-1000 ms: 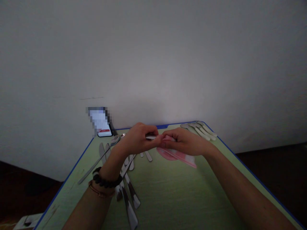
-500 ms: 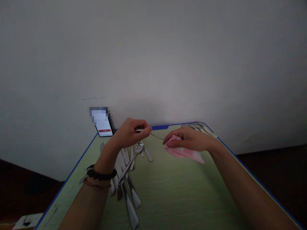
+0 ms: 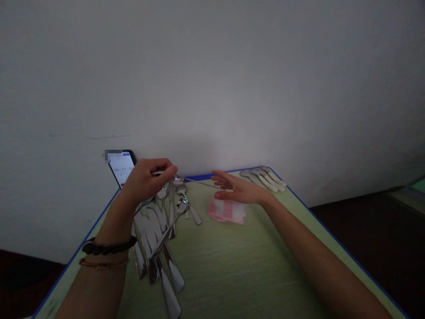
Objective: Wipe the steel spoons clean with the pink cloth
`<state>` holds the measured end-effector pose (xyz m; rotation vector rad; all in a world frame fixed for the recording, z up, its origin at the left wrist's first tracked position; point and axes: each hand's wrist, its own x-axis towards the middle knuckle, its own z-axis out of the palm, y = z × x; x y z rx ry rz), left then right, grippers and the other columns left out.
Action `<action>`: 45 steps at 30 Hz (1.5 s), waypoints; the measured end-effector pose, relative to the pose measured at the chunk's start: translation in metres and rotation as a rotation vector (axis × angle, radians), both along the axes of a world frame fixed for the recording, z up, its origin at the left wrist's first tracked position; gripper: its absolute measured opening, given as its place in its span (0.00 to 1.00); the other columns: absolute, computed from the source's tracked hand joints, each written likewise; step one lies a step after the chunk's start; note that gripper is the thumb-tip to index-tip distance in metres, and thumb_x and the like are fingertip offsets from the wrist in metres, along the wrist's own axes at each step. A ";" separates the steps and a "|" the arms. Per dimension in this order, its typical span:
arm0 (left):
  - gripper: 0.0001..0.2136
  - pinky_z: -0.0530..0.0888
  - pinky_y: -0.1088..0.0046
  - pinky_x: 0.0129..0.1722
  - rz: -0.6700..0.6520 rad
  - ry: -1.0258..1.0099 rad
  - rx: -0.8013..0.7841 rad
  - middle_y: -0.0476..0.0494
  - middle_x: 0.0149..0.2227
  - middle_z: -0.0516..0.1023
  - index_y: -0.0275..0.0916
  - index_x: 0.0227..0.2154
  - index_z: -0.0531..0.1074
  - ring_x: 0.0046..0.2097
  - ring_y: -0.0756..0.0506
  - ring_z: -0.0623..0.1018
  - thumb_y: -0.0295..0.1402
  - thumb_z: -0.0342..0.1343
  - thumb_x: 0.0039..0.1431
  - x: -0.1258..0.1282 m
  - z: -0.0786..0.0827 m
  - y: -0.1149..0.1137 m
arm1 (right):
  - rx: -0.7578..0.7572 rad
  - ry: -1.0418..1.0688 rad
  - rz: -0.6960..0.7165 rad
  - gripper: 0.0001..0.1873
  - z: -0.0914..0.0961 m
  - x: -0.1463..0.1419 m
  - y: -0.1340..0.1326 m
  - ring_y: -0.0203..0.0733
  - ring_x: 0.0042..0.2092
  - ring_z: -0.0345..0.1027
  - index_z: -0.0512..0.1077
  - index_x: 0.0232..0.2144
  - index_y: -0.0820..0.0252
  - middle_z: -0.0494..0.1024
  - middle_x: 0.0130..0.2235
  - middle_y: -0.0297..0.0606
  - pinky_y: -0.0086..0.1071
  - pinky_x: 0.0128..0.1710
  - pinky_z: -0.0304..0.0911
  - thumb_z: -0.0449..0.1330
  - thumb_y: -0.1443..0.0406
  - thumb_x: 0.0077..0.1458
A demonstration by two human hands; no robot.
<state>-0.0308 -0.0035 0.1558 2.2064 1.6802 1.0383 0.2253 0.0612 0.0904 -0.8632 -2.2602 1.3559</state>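
Observation:
My left hand [image 3: 149,177] is closed around one end of a slim metal piece of cutlery [image 3: 195,180], seen nearly edge-on. It points right, and its far end reaches the fingers of my right hand [image 3: 234,186]; whether they touch, I cannot tell. Those fingers are apart. Just below my right hand a pink and white cloth [image 3: 226,210] lies loosely on the table. Below my left hand is a pile of metal cutlery, with a spoon [image 3: 182,206] lying across several knives [image 3: 171,290].
Several white-handled forks and spoons [image 3: 265,179] lie at the table's far right corner. A phone [image 3: 120,167] leans on the wall at the far left, partly behind my left hand. The green table [image 3: 232,270] has a blue edge and meets the wall.
My right hand has let go of the cloth, which now lies on the table, and its fingers have spread. My left hand keeps the cutlery. The whole view has shifted a little.

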 end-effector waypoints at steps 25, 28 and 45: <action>0.14 0.72 0.71 0.35 -0.306 0.204 -0.275 0.40 0.42 0.77 0.35 0.45 0.70 0.38 0.46 0.76 0.36 0.50 0.58 0.067 -0.064 0.024 | 0.218 -0.928 -0.516 0.15 0.022 0.066 0.025 0.40 0.24 0.70 0.74 0.32 0.69 0.77 0.24 0.48 0.30 0.28 0.62 0.48 0.68 0.57; 0.14 0.72 0.71 0.35 -0.326 0.212 -0.264 0.39 0.42 0.77 0.34 0.44 0.70 0.39 0.45 0.76 0.34 0.50 0.58 0.070 -0.070 0.024 | 0.104 -0.916 -0.549 0.14 0.014 0.064 0.027 0.39 0.22 0.69 0.74 0.34 0.70 0.78 0.25 0.49 0.29 0.23 0.62 0.48 0.69 0.55; 0.11 0.72 0.71 0.37 -0.372 0.253 -0.284 0.41 0.37 0.79 0.35 0.41 0.72 0.36 0.46 0.77 0.32 0.49 0.58 0.077 -0.070 0.023 | 0.188 -1.002 -0.651 0.13 -0.003 0.063 0.032 0.50 0.39 0.74 0.75 0.39 0.62 0.78 0.38 0.51 0.38 0.36 0.68 0.57 0.65 0.51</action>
